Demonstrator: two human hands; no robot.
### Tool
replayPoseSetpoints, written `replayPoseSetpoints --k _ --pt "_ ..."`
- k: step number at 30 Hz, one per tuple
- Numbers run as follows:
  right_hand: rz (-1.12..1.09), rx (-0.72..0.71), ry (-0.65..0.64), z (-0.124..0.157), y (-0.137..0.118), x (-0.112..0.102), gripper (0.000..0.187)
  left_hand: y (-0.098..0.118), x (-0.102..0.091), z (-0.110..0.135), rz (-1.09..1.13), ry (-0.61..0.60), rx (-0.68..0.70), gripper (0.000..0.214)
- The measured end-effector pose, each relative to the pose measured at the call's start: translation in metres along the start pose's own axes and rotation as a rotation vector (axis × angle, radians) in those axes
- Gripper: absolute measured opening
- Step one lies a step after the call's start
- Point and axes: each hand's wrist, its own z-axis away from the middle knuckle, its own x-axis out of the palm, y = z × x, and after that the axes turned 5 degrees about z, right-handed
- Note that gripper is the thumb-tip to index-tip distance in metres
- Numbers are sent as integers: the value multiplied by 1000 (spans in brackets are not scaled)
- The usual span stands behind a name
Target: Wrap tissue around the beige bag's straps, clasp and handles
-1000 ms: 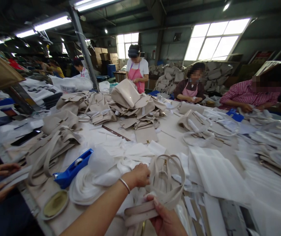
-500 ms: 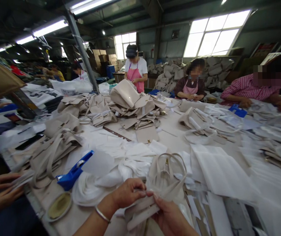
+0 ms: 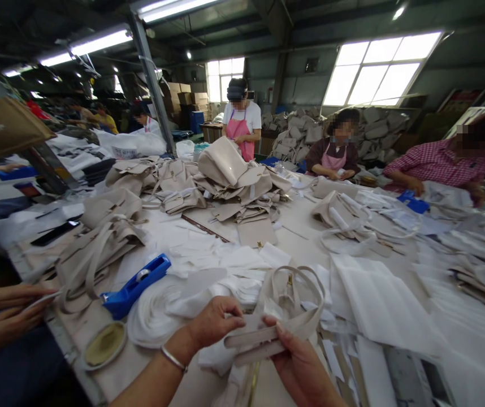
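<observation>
Beige bag straps (image 3: 253, 355), folded side by side, lie across my right hand (image 3: 299, 362), whose thumb and fingers are closed on them. A longer strap loop (image 3: 316, 282) with a gold-coloured clasp (image 3: 289, 280) curves up beyond it. My left hand (image 3: 212, 325), with a silver bangle (image 3: 173, 358) on the wrist, pinches the edge of a thin whitish piece (image 3: 253, 323) by the straps. Whether that piece is foam or tape I cannot tell. Just left of my hands sit a coil of white foam strip (image 3: 151, 314) and a blue tape dispenser (image 3: 136, 285).
Beige bags (image 3: 246, 183) are heaped mid-table, with more bags (image 3: 102, 249) at left. White foam sheets (image 3: 382, 294) lie at right. A round dish (image 3: 104, 345) stands near the left edge beside a co-worker's hands (image 3: 13, 311). Other people (image 3: 242, 121) work across the table.
My left hand has moved slightly left and up, apart from my right fingers, with the whitish piece showing between them. The straps have turned flatter. The whole view has shifted a little.
</observation>
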Motion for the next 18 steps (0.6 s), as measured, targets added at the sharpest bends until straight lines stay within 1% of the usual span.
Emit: replayPoseSetpoints --k 4,8,13,16,18 --pt "48 -34 30 5 0 -1 44 0 1 3 9 41 22 9" --pt "66 -45 30 7 1 -1 42 2 2 6 -5 59 40 11" --pt "136 -66 31 9 5 -7 41 4 4 8 -87 74 40 6" --pt "241 -87 -1 10 5 -12 41 4 4 11 -133 59 53 3" --pt "315 -99 -26 11 5 -15 40 5 2 12 -157 23 71 12"
